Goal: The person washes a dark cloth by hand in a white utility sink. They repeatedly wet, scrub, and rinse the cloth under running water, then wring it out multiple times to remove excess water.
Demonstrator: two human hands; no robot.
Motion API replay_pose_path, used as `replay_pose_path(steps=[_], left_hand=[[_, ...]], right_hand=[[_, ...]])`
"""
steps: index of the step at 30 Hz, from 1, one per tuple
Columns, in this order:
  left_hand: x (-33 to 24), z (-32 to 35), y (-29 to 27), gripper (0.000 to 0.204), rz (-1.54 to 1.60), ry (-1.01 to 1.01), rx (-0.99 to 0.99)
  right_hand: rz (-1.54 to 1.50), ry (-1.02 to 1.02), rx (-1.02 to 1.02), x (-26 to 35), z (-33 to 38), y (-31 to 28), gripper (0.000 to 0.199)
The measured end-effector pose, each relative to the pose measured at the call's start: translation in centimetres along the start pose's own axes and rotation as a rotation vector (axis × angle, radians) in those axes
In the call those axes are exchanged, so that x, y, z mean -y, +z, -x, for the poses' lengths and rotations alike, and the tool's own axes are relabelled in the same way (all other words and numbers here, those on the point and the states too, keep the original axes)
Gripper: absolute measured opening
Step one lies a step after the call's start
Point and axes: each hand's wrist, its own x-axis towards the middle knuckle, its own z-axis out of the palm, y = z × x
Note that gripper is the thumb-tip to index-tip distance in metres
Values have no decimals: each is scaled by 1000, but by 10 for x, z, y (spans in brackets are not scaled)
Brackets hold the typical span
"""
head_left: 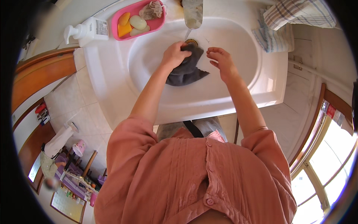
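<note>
A dark grey cloth (pixel 186 69) lies bunched in the white sink basin (pixel 231 41), partly over the drain, its lower end spread on the basin floor. My left hand (pixel 175 56) grips the upper part of the cloth, thumb on top. To the right, my right hand (pixel 222 61) hovers apart from the cloth, with bent, slightly parted fingers and nothing visible in them. Above the drain (pixel 192 42) is the metal faucet (pixel 193 15), and a thin stream of water seems to fall from it beside my left fingers.
A pink tray (pixel 116 22) with soap bars and a mesh pouch sits on the back left rim, beside a white pump bottle (pixel 93 31). Striped cloths (pixel 276 37) hang at the right rim. At the far left, another person (pixel 56 145) is beyond a doorway. A window (pixel 328 156) is at right.
</note>
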Motion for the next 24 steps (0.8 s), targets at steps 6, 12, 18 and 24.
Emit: replay_pose_path(steps=[6,12,18,24], left_hand=[[-55,20,-21,49,497,27,-30],[-19,7,-20,41,643,58,-167],[6,-9,2,43,217,141,-394],[21,-3,16,34,27,-66,-136]], right_hand=[[-288,129,160,-12,-11,17,37],[-1,-646,-69,107,49,65,31],[-216,-371,330,187,64,77,30],[49,-450,-1,94,6,37,36]])
